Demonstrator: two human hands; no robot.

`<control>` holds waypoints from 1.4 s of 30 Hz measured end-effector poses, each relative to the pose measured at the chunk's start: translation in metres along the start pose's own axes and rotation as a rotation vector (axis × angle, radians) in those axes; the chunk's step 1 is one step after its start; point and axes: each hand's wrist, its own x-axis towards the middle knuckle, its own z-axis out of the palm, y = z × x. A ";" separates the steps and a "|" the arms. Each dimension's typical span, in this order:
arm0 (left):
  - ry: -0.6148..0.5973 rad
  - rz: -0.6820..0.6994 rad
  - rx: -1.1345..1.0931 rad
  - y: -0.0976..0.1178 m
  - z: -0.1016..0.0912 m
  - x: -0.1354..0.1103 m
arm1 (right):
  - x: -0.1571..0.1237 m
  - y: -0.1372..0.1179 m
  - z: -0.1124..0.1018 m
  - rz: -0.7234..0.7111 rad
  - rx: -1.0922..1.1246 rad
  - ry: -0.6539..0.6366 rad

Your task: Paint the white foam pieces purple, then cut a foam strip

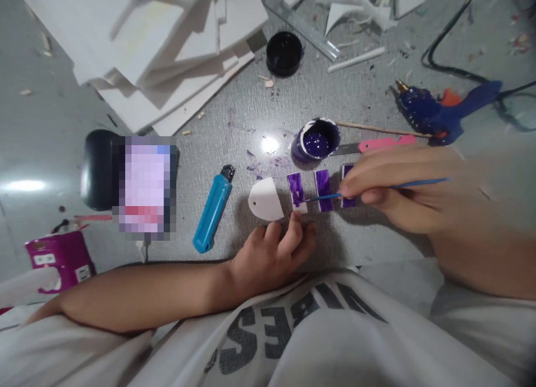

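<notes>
My right hand (pixel 389 186) pinches a thin blue paintbrush (pixel 419 182). Its tip meets a small foam-like strip (pixel 295 189), purple over most of its face and white at the lower end. At that white end rests one fingertip of my left hand (pixel 274 247), whose fingers are apart and loosely bent, holding nothing. Two more purple strips lie to the right: one fully visible strip (pixel 324 190), and another strip (pixel 348 177) partly hidden by my right hand. A white rounded piece (pixel 266 200) with a small hole is left of them. Behind stands an uncapped jar of purple paint (pixel 317 141).
A blue box cutter (pixel 213 208) and a blurred-out phone (pixel 144 186) lie left. White sheets (pixel 176 41) are piled behind, near a black lid (pixel 284 53). A pink-handled blade (pixel 385 144), a blue glue gun (pixel 444 108) and its cable (pixel 435 52) occupy the right.
</notes>
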 end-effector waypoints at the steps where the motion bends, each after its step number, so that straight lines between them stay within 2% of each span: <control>1: 0.004 0.005 0.006 0.000 0.000 0.001 | 0.000 0.000 0.001 0.012 -0.025 0.008; 3: 0.014 0.009 0.020 0.000 -0.001 0.003 | -0.001 0.000 0.004 0.033 -0.067 0.098; 6: 0.024 0.013 0.035 0.000 -0.003 0.005 | -0.001 0.002 0.005 0.026 -0.006 0.211; 9: 0.031 0.013 0.046 -0.001 -0.004 0.007 | 0.002 0.002 0.000 0.025 0.074 0.102; 12: 0.045 0.007 0.059 -0.002 -0.005 0.008 | 0.004 0.002 -0.003 0.009 0.054 -0.026; 13: 0.044 0.008 0.056 -0.002 -0.005 0.008 | 0.004 0.002 -0.003 0.009 0.030 -0.029; 15: 0.044 0.010 0.047 -0.002 -0.005 0.007 | 0.002 0.002 0.000 0.008 -0.031 0.026; 19: 0.025 0.010 0.030 -0.002 -0.003 0.004 | -0.003 0.004 0.006 0.017 -0.052 0.219; 21: 0.010 0.010 0.015 -0.001 -0.003 0.003 | -0.004 0.003 0.004 0.014 -0.009 0.188; 24: 0.006 0.008 0.016 -0.001 -0.003 0.003 | -0.004 -0.002 0.000 0.072 -0.017 0.003; 26: 0.017 0.007 0.044 0.000 -0.005 0.005 | -0.005 -0.006 -0.001 0.114 -0.051 -0.052; 28: 0.032 0.008 0.074 0.000 -0.006 0.007 | -0.006 -0.007 0.001 0.118 -0.097 -0.029; 30: 0.037 0.008 0.087 0.000 -0.007 0.008 | -0.007 -0.006 0.003 0.101 -0.141 0.053; 33: 0.032 0.008 0.099 0.001 -0.008 0.008 | -0.008 -0.002 0.003 0.100 -0.106 0.112; 38: 0.020 0.015 0.130 0.004 -0.007 0.006 | -0.007 0.000 0.000 0.076 -0.045 -0.048; 40: 0.003 0.018 0.121 0.004 -0.006 0.004 | -0.007 0.000 0.002 0.076 -0.085 0.003; 42: -0.005 0.015 0.113 0.004 -0.006 0.003 | -0.008 0.001 0.006 0.109 -0.079 0.119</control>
